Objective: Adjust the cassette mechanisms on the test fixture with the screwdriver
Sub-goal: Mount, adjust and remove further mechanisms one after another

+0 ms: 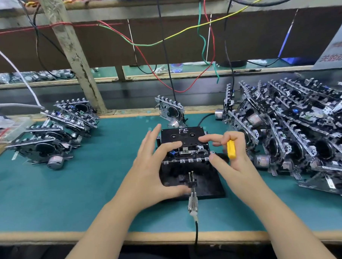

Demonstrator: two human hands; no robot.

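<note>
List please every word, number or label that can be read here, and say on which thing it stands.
"PE": handwritten in white on the black cassette in the test fixture.
Red characters on the white sign at far right: too blurred and cut off to read.
Nothing else is readable.

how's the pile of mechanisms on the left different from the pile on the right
The left pile of metal cassette mechanisms is small, only a few units loosely spread; the right pile of metal cassette mechanisms is far bigger, many units stacked and leaning on each other. The left pile sits clear of the black test fixture; the right crowds close beside it. Both rest on the green bench mat.
</note>
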